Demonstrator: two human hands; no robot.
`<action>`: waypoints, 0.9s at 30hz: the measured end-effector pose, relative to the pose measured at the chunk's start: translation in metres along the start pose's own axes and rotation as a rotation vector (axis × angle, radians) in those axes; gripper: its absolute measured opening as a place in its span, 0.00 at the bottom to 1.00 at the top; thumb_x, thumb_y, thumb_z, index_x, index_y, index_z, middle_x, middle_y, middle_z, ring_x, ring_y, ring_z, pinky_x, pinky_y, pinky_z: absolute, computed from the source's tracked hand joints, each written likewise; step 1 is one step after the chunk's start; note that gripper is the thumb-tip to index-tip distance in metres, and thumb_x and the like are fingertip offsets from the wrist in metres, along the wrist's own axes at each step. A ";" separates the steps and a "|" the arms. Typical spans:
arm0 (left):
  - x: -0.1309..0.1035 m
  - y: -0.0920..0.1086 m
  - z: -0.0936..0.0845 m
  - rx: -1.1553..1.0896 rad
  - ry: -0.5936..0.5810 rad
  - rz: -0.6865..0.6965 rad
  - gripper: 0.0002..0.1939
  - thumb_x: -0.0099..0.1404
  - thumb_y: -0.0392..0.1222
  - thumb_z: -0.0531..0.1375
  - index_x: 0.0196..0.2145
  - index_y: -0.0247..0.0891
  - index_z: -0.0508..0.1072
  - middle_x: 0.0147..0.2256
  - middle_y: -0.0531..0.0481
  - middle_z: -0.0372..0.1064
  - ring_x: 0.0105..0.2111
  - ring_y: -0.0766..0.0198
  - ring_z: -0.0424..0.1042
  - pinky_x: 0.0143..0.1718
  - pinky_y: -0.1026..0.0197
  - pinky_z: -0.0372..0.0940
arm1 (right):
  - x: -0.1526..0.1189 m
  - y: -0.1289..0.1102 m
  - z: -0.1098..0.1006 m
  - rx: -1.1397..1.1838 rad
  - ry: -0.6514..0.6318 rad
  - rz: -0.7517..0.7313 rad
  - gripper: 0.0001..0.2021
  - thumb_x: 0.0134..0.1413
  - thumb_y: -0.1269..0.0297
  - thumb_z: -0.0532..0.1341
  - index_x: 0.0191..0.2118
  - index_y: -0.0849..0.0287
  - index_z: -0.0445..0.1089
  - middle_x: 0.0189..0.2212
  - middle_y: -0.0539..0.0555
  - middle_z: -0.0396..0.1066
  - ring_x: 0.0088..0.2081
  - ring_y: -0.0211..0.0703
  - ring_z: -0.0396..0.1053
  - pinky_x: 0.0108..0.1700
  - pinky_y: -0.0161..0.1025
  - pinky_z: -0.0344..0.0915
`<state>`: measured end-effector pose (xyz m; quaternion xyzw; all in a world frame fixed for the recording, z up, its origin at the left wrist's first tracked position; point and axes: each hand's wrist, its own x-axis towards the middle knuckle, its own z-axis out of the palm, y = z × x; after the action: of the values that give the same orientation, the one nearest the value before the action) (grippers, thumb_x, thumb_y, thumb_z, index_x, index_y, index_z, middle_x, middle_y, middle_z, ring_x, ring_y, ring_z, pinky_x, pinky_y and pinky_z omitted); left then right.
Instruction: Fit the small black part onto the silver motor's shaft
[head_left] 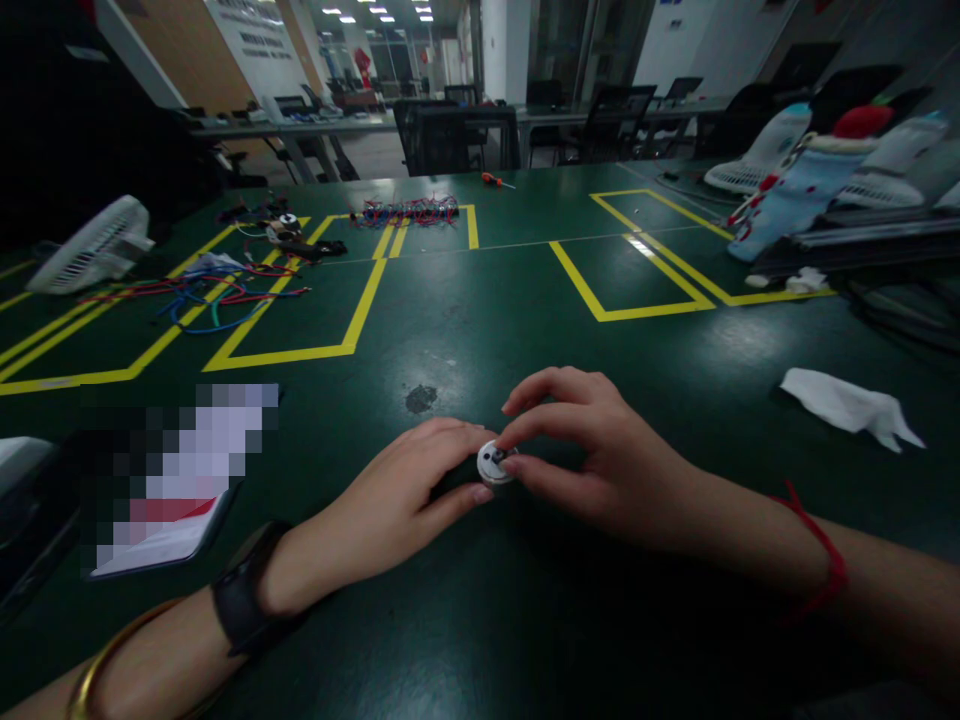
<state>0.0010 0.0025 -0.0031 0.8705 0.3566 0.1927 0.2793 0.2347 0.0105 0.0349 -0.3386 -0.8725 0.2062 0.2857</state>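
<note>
A small round white part (487, 475) with dark holes in its top face is held low over the near middle of the green table (480, 340). My left hand (409, 480) grips it from the left, thumb in front and fingers behind. From the right, my right hand (607, 450) pinches a small grey piece (498, 458) at the part's top with thumb and index finger, the other fingers curved above. Fingertips cover much of the grey piece, so its exact kind is hidden.
Left lies a phone-like slab (202, 530), its screen blurred out. Tangled wires (217, 290), a white fan (101, 250) and bundled wires (405, 210) are farther back. An orange screwdriver (491, 180) rests at the far edge. White tissue (851, 400) and a plush-like blue figure (787, 195) are right.
</note>
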 end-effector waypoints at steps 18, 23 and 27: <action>0.001 0.004 -0.004 0.008 -0.022 -0.019 0.19 0.71 0.43 0.57 0.59 0.49 0.63 0.53 0.51 0.66 0.52 0.58 0.65 0.54 0.53 0.61 | 0.004 0.082 -0.010 0.722 0.476 0.644 0.07 0.52 0.61 0.66 0.30 0.58 0.74 0.23 0.49 0.70 0.26 0.36 0.66 0.31 0.36 0.62; 0.001 0.005 -0.004 0.004 -0.023 -0.015 0.19 0.71 0.43 0.56 0.59 0.48 0.63 0.53 0.49 0.67 0.52 0.56 0.66 0.53 0.51 0.62 | 0.004 0.080 -0.008 0.771 0.479 0.634 0.07 0.51 0.61 0.67 0.31 0.58 0.75 0.23 0.48 0.70 0.26 0.35 0.66 0.31 0.35 0.62; 0.002 0.005 -0.004 0.002 -0.022 -0.014 0.19 0.71 0.43 0.56 0.59 0.48 0.63 0.53 0.49 0.67 0.52 0.56 0.66 0.53 0.51 0.62 | 0.002 0.078 -0.009 0.761 0.474 0.624 0.08 0.51 0.60 0.67 0.31 0.59 0.74 0.24 0.49 0.70 0.27 0.36 0.66 0.31 0.36 0.62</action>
<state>0.0025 0.0022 0.0034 0.8703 0.3597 0.1809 0.2836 0.2758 0.0674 -0.0009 -0.4914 -0.5060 0.5002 0.5022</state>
